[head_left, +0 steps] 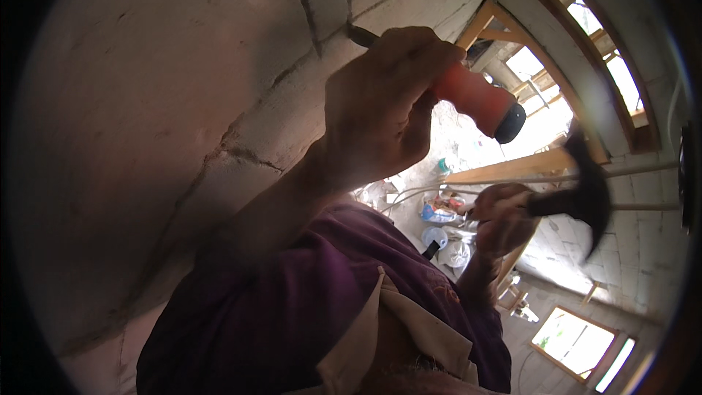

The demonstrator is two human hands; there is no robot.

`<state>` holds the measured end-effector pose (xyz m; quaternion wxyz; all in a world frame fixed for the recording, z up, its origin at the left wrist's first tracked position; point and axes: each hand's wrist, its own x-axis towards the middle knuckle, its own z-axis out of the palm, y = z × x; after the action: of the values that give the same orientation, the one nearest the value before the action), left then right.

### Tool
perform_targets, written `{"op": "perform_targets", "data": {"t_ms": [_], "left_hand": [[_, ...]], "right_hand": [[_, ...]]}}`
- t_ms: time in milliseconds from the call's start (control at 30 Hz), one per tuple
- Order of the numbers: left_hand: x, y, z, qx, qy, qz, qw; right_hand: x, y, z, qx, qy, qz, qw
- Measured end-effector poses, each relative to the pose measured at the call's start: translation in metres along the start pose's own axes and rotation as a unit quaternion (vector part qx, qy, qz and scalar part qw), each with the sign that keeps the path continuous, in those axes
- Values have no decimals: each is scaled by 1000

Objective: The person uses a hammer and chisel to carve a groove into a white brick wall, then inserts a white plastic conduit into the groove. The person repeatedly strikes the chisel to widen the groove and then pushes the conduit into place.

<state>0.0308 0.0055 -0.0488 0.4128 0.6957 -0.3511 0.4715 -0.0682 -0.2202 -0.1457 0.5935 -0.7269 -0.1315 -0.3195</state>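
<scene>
My left hand is wrapped round a chisel with an orange handle and a black butt end. Its dark blade pokes out beyond my knuckles, and the tip meets the block wall close to where mortar joints cross. Lower and to the right, my right hand grips a claw hammer by its handle. The dark hammer head is slightly blurred and stands apart from the chisel's butt.
Wooden frames surround bright openings on the right. Cables or pipes run along the far wall. Down on the floor lie bags and containers, among them a white bucket. A wood-framed window sits at lower right.
</scene>
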Motion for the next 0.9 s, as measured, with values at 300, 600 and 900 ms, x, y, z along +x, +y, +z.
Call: {"op": "perform_targets", "data": {"t_ms": [300,600,900], "left_hand": [[-2,-3,-4,-18,-15,-32,999],[-10,-3,-12,-12,-63,-10,998],[-20,-4,-14,-10,-52,-27,998]], "right_hand": [[1,7,8,89,5,-22,996],[4,-8,13,101,-45,94,989],[2,-16,27,151,-27,130,980]]}}
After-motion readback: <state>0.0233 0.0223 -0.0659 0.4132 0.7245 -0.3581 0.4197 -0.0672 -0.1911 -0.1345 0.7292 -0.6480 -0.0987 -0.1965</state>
